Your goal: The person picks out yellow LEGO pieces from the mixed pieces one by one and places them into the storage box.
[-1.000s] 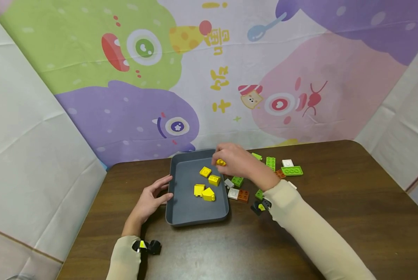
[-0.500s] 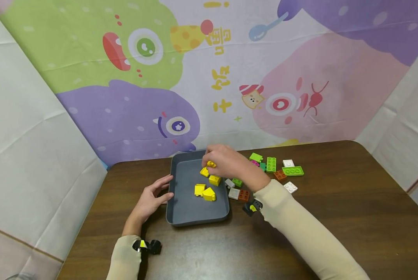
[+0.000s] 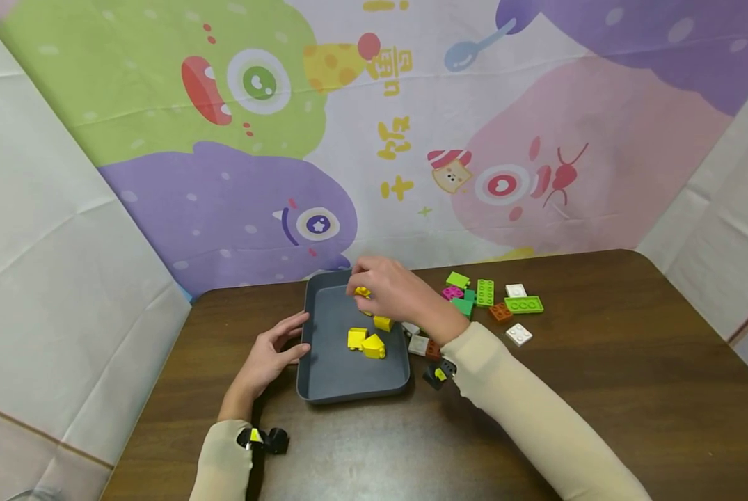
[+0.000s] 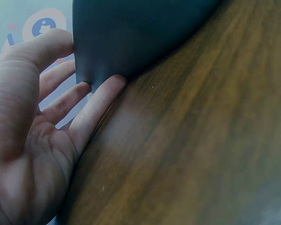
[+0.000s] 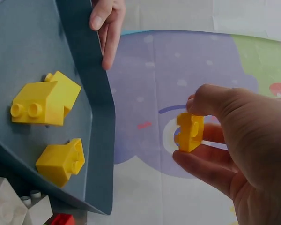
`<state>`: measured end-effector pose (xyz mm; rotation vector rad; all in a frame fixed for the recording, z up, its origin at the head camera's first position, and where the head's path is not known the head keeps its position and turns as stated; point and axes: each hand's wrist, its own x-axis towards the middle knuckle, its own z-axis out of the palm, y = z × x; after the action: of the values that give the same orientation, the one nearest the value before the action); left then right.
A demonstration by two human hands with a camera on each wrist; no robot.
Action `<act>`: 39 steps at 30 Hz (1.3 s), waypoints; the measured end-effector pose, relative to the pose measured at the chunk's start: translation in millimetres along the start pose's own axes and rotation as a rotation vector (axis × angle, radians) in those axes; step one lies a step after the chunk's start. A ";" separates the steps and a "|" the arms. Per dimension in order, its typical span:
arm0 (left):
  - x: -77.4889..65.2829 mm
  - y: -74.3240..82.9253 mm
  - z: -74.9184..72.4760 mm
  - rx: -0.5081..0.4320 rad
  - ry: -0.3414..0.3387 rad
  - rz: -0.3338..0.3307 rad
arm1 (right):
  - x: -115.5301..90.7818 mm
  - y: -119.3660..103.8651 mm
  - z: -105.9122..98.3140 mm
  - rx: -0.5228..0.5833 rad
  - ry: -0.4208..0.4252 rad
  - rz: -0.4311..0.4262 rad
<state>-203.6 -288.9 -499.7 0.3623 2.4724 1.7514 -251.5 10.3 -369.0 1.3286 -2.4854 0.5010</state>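
Observation:
My right hand point(image 3: 389, 292) is over the far part of a grey tray point(image 3: 339, 379). Its thumb and fingers pinch a small yellow building brick point(image 5: 191, 131), whose studs show in the right wrist view. Below it, several yellow bricks point(image 3: 357, 339) lie on the tray floor, one with a sloped top point(image 3: 374, 347); another yellow brick point(image 3: 383, 323) sits by the right wall, and one is mostly hidden behind the right hand. My left hand point(image 3: 270, 356) rests at the tray's left side, its loosely extended fingers point(image 4: 100, 101) touching the outer wall.
Right of the tray, loose bricks lie on the brown wooden table point(image 3: 574, 390): light green point(image 3: 485, 293), magenta point(image 3: 452, 292), orange-brown point(image 3: 501, 313) and white point(image 3: 519, 335). A white brick point(image 3: 418, 345) sits close by the tray's right wall. A patterned cloth point(image 3: 255, 216) hangs behind the table.
My right hand has moved left over the tray with the yellow brick, uncovering magenta and green bricks on the table. My left hand and the tray stay put.

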 end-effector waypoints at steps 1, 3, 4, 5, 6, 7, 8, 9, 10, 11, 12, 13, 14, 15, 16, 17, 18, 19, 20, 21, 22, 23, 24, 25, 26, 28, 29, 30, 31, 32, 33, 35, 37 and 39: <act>-0.1 0.1 0.0 0.001 0.000 0.000 | 1.5 -0.3 -0.2 -0.008 0.006 -0.003; -0.2 0.2 0.1 -0.001 -0.002 0.002 | 5.1 -1.0 -0.7 -0.020 0.008 -0.010; -0.1 0.2 0.1 -0.002 -0.003 0.003 | 6.7 -1.5 -1.1 -0.025 0.006 -0.012; -0.1 -0.2 0.1 -0.005 -0.003 0.007 | 8.4 -1.9 -1.5 -0.029 0.005 -0.014; 0.0 -0.2 0.2 -0.007 -0.003 0.008 | 10.0 -2.3 -1.9 -0.030 0.003 -0.016; 0.1 -0.3 0.2 -0.007 -0.003 0.008 | 11.4 -2.6 -2.3 -0.030 0.004 -0.019; 0.2 -0.3 0.2 -0.009 -0.003 0.009 | 12.9 -2.8 -2.5 -0.029 0.006 -0.023; 0.4 -0.3 0.2 -0.008 -0.003 0.009 | 14.4 -2.9 -2.8 -0.027 0.008 -0.025; 0.5 -0.2 0.2 -0.007 -0.003 0.007 | 15.7 -3.0 -3.3 -0.025 0.012 -0.029; 0.6 0.1 0.1 -0.006 -0.002 0.006 | 17.2 -2.9 -3.4 -0.025 0.015 -0.031; 0.6 0.7 0.1 -0.005 -0.001 0.003 | 18.7 -2.6 -3.2 -0.025 0.017 -0.034; 0.7 0.9 0.0 -0.004 -0.001 0.001 | 20.2 -2.3 -2.8 -0.027 0.019 -0.034; 0.7 1.0 -0.1 -0.004 0.000 0.000 | 21.7 -2.0 -2.4 -0.028 0.021 -0.033; 0.7 1.2 -0.1 -0.003 0.001 -0.002 | 23.2 -1.7 -1.8 -0.029 0.021 -0.031; 0.6 1.3 -0.1 -0.004 0.001 -0.003 | 24.5 -1.4 -1.0 -0.029 0.019 -0.028; 0.6 1.4 0.0 -0.005 0.001 -0.003 | 25.9 -0.8 0.2 -0.028 0.016 -0.022; 0.7 0.9 0.0 -0.005 0.000 0.000 | 27.2 -0.5 1.3 -0.026 0.010 -0.015; 0.6 1.0 0.1 -0.005 -0.001 -0.001 | 28.4 -0.1 2.6 -0.024 0.002 -0.007; 0.5 1.0 0.3 -0.006 -0.001 -0.001 | 29.7 0.2 4.1 -0.022 -0.005 0.001; 0.4 1.0 0.4 -0.007 -0.002 0.000 | 31.0 0.7 5.9 -0.024 -0.013 0.007; 0.4 0.7 0.4 -0.007 -0.003 0.002 | 32.2 1.0 7.7 -0.028 -0.021 0.010; 0.3 0.7 0.5 -0.007 -0.003 0.001 | 33.4 1.1 9.5 -0.033 -0.030 0.012; 0.2 0.7 0.5 -0.007 -0.002 0.001 | 34.5 1.0 11.4 -0.041 -0.039 0.013; 0.1 1.4 0.7 -0.007 -0.001 -0.001 | 35.3 1.0 13.2 -0.049 -0.048 0.012; 0.2 1.5 0.8 -0.008 -0.001 -0.001 | 36.0 0.7 14.9 -0.054 -0.057 0.011; 0.2 1.7 0.8 -0.006 -0.002 -0.002 | 37.2 -0.2 18.3 -0.055 -0.079 0.006; 0.2 2.1 0.9 -0.007 -0.002 -0.005 | 37.5 -0.7 20.0 -0.052 -0.092 0.007; 0.1 2.1 0.8 -0.006 -0.003 -0.006 | 37.9 -1.4 21.7 -0.043 -0.108 0.012; 0.1 2.2 0.7 -0.007 -0.004 -0.007 | 38.3 -2.0 23.6 -0.032 -0.123 0.016; -0.1 2.2 0.5 -0.007 -0.004 -0.008 | 38.7 -2.4 25.5 -0.021 -0.140 0.024; -0.2 2.2 0.4 -0.007 -0.004 -0.009 | 39.1 -3.1 27.3 -0.012 -0.157 0.035; -0.4 2.1 0.0 -0.006 -0.004 -0.011 | 39.8 -3.9 31.1 0.006 -0.192 0.062; -0.4 1.6 -0.2 -0.003 -0.004 -0.009 | 40.7 -4.2 34.8 0.018 -0.224 0.088; -0.3 1.2 -0.4 -0.001 -0.006 -0.008 | 41.5 -4.2 38.0 0.024 -0.253 0.107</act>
<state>-203.2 -288.9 -498.5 0.3565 2.4658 1.7461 -273.4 -38.8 -386.0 1.3478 -2.7755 0.4093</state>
